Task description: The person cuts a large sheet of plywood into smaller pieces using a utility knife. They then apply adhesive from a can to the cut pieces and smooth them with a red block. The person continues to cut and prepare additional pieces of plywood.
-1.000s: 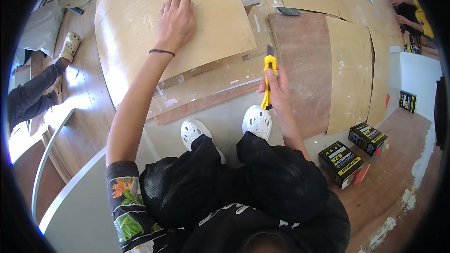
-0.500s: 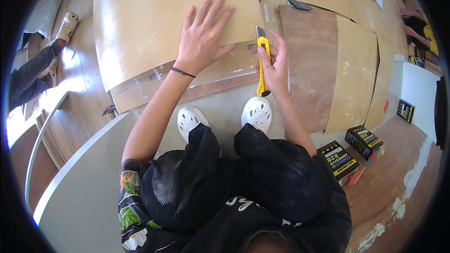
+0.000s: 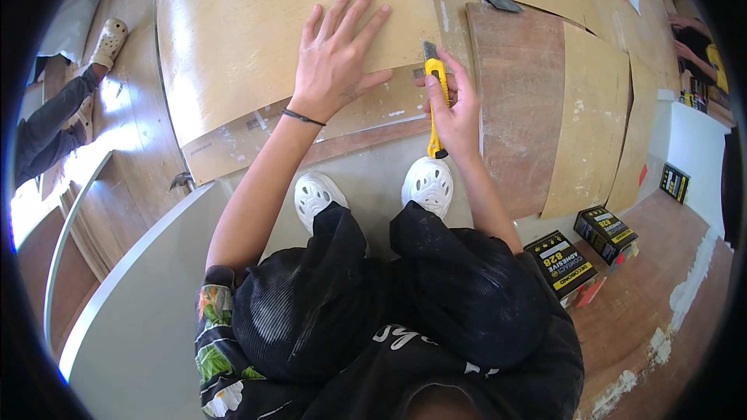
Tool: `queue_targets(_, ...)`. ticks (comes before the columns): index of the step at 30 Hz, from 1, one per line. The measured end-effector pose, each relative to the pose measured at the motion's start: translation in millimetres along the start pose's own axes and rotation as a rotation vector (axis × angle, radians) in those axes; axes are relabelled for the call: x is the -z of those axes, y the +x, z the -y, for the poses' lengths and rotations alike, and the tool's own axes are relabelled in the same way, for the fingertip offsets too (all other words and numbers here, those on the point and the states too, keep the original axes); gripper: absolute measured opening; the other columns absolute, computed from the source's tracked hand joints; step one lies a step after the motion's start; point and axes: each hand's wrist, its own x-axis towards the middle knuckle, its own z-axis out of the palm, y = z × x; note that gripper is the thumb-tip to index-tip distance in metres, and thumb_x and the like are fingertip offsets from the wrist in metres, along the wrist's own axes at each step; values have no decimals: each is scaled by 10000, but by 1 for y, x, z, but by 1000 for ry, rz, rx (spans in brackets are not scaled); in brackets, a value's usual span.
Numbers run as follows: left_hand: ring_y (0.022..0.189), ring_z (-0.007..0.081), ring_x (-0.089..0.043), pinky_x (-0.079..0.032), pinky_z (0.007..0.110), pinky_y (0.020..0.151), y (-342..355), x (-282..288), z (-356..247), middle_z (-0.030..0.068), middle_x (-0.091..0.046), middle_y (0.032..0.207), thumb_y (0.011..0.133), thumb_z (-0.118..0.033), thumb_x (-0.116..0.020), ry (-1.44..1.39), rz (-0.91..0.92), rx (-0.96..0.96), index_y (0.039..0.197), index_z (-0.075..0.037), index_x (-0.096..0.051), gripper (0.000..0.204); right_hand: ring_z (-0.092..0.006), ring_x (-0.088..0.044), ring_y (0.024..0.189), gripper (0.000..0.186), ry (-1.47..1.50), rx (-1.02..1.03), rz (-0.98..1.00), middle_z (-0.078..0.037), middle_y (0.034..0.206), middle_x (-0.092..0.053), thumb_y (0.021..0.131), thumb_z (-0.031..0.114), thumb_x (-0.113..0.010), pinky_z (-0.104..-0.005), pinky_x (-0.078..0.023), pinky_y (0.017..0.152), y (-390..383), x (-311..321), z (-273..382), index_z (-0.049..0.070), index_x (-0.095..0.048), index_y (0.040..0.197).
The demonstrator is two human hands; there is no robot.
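Note:
My left hand (image 3: 336, 62) lies flat with fingers spread on a large tan sheet (image 3: 233, 39), whose near edge curves across in front of me. Under it another tan board (image 3: 226, 152) with white smears sticks out toward my feet. My right hand (image 3: 455, 105) is closed around a yellow utility knife (image 3: 436, 109), its blade out and pointing away from me. The blade lies at the sheet's right edge; I cannot tell whether it touches. My right index finger reaches up along the knife beside the blade.
To the right lie a reddish-brown board (image 3: 517, 109) and tan strips (image 3: 587, 124). Black-and-yellow boxes (image 3: 562, 264) stand at the lower right. A curved white panel edge (image 3: 140, 264) runs along the left. Another person's leg (image 3: 58, 120) is at far left; another person's hands (image 3: 692, 50) are at far right.
My right hand's index finger has folded in closer to the knife, which has moved very slightly. My left hand has stayed flat on the sheet, nearly in place.

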Motion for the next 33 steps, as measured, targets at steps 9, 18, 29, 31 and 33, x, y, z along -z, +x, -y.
queue_targets(9,1425,269,-384,-300,524,1167,-1,-3,1,37,-418,1545,653,-480,-848,15,17,0,1491,-243,-460,953,-58,-569,577,430,65,-16,-29,-65,866,-695,1007,129,-604,-211,-457,501,-1,-5,-7,53,-506,1418)
queue_targets(18,1427,263,-381,-300,526,1166,-1,-5,1,24,-417,1548,647,-483,-850,7,8,6,1491,-253,-459,957,-55,-571,593,442,117,-28,11,-75,891,-711,998,113,-615,-210,-472,534,5,-2,-14,42,-517,1423)
queue_targets(29,1406,286,-407,-320,524,1158,-1,-5,1,21,-435,1539,587,-437,-873,6,-3,12,1484,-274,-483,992,-49,-550,554,315,323,8,-196,-21,778,-631,991,147,-626,-186,-454,500,-5,-4,-7,54,-551,1282)
queue_targets(31,1412,295,-398,-315,530,1158,-1,-5,1,33,-426,1544,603,-433,-867,21,12,6,1490,-265,-474,985,-48,-540,535,333,260,-55,-195,-14,780,-620,987,172,-638,-186,-444,481,1,4,-8,49,-551,1283)
queue_targets(33,1418,303,-386,-311,536,1158,-1,-6,1,49,-406,1553,629,-431,-855,25,13,-7,1506,-257,-450,982,-51,-523,506,347,210,-124,-245,1,790,-600,965,217,-680,-202,-434,448,12,10,-10,33,-580,1241)
